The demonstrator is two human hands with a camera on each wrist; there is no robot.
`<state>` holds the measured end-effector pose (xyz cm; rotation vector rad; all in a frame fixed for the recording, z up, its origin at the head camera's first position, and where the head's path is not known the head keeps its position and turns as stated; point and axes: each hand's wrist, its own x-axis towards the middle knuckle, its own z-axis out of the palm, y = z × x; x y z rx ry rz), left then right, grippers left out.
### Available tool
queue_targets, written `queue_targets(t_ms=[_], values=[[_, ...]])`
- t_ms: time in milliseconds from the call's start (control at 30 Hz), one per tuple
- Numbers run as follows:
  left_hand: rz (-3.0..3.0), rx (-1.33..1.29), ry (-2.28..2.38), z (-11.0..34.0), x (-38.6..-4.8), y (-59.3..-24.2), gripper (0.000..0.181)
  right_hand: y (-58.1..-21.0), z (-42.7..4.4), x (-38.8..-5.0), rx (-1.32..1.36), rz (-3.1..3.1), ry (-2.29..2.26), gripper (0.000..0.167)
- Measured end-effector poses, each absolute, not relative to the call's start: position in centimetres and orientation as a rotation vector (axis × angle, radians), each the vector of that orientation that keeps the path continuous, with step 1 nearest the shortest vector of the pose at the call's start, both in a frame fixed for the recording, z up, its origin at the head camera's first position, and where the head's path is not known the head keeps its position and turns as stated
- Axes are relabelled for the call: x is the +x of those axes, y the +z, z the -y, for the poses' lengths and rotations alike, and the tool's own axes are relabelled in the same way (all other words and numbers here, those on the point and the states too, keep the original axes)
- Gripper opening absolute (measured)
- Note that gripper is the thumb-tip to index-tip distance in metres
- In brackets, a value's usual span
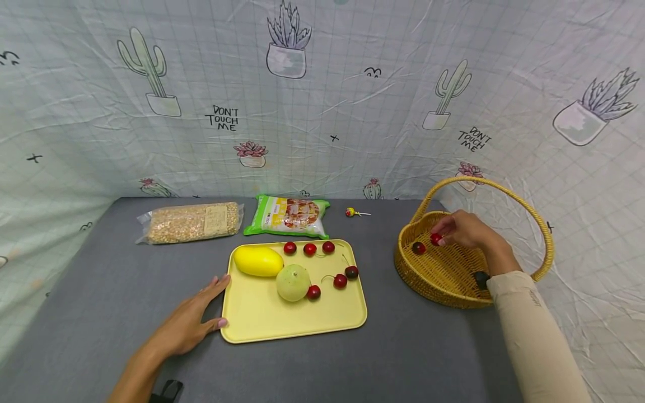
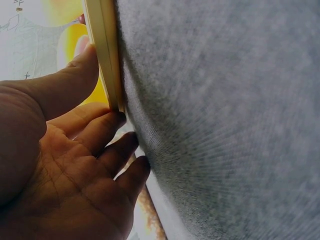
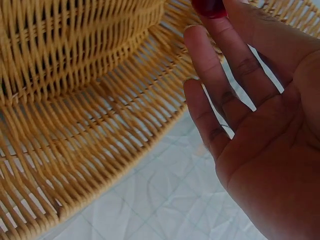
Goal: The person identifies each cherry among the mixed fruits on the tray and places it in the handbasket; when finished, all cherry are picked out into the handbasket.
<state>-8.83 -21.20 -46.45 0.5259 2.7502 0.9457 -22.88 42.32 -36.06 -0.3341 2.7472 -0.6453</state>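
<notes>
In the head view my right hand reaches into a wicker basket and pinches a red cherry between thumb and fingertips. The same cherry shows at the top of the right wrist view. A darker cherry lies in the basket just left of it. My left hand rests at the left edge of a yellow tray, thumb and fingers extended and touching its rim. On the tray are a yellow mango-like fruit, a round pale-green fruit and several cherries.
Behind the tray lie a clear bag of pale grains and a green-edged packet. A lollipop is to their right. The basket's tall handle arches over the right arm. A patterned cloth hangs behind the grey table.
</notes>
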Motion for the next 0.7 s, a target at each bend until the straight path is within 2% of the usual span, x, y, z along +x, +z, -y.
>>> queue_targets(t_ms=[700], values=[[-2.742,0.501,0.941,21.1,-8.9,-46.5,0.091,-38.2,-43.1,-24.1,-0.281,-2.734,-0.603,0.027]])
